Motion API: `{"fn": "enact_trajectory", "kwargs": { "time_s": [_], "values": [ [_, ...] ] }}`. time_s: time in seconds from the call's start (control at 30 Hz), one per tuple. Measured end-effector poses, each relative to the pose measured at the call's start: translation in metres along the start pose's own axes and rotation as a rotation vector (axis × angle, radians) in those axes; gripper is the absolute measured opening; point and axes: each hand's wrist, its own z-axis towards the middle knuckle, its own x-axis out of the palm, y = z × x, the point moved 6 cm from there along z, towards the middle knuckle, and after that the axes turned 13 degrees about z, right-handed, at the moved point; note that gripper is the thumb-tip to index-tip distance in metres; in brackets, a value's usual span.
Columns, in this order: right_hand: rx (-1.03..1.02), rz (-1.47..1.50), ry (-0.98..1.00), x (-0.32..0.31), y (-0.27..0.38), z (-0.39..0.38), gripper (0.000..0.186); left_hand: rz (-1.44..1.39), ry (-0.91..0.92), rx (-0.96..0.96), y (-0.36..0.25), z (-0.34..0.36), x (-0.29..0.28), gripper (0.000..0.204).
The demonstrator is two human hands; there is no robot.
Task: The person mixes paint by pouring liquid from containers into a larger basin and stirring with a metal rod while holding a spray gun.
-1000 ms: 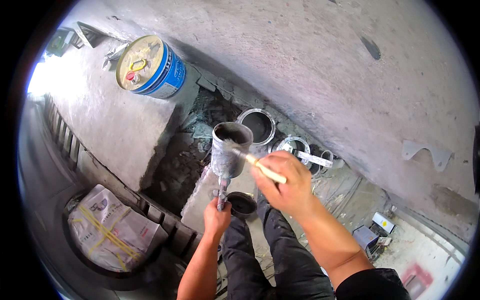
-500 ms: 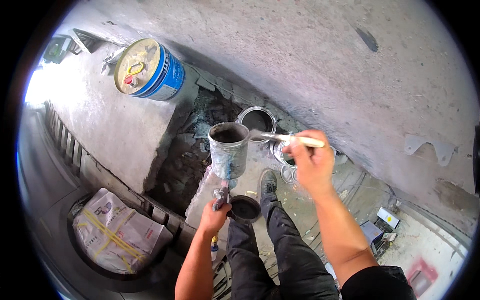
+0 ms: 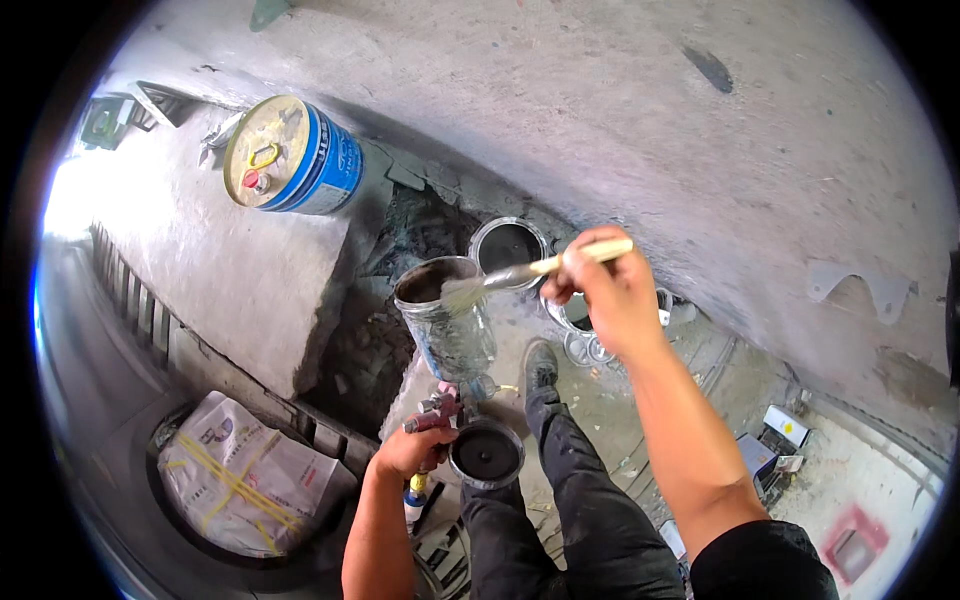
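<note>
My left hand (image 3: 408, 452) is closed around a spray gun (image 3: 438, 402). Fixed to the gun is a paint-smeared cup (image 3: 450, 338), its open mouth tilted to the left and dark inside. Beside that hand's fingertips is a round black lid (image 3: 486, 453) with a pale rim; whether the fingers hold it is hidden. Between the fingers of my right hand (image 3: 612, 300) is a paintbrush (image 3: 545, 266) with a pale wooden handle. Its slightly blurred bristles are at the right side of the cup's mouth; I cannot tell whether they touch.
Beyond the cup stands an open can of dark paint (image 3: 508, 248), with another can (image 3: 577, 312) to its right. A blue drum (image 3: 325, 165) stands on a concrete slab (image 3: 260, 270). A wall (image 3: 600, 120) runs along the far side. A taped, wrapped bundle (image 3: 245, 475) sits at the lower left.
The brush has moved left and down, to the cup's mouth, with my right hand. The cup now tilts to the left, and the gun, my left hand and the lid are a little lower.
</note>
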Motion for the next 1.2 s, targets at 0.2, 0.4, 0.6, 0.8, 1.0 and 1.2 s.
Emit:
{"fn": "enact_trajectory", "kwargs": {
  "time_s": [0.2, 0.4, 0.6, 0.8, 1.0, 1.2],
  "values": [
    [-0.008, 0.097, 0.009, -0.007, 0.008, 0.000, 0.008, -0.064, 0.028, 0.043, 0.012, 0.004, -0.003, 0.023],
    [-0.001, 0.095, -0.181, -0.047, 0.000, 0.020, 0.007, -0.072, 0.105, 0.026, 0.013, 0.008, -0.001, 0.025],
    [0.045, 0.013, -0.063, -0.023, 0.006, 0.016, 0.008, -0.154, 0.177, -0.013, 0.018, 0.006, 0.001, 0.030],
    [0.011, 0.130, -0.036, -0.033, 0.025, 0.010, 0.007, 0.004, 0.104, 0.024, 0.016, 0.005, -0.006, 0.015],
    [-0.007, -0.139, -0.170, -0.064, 0.013, 0.019, 0.008, 0.540, -0.263, 0.359, -0.007, 0.007, 0.002, 0.019],
    [0.084, -0.318, -0.158, -0.072, 0.005, -0.019, 0.021, 0.683, -0.689, 0.582, 0.000, 0.000, 0.012, 0.025]
  ]
}}
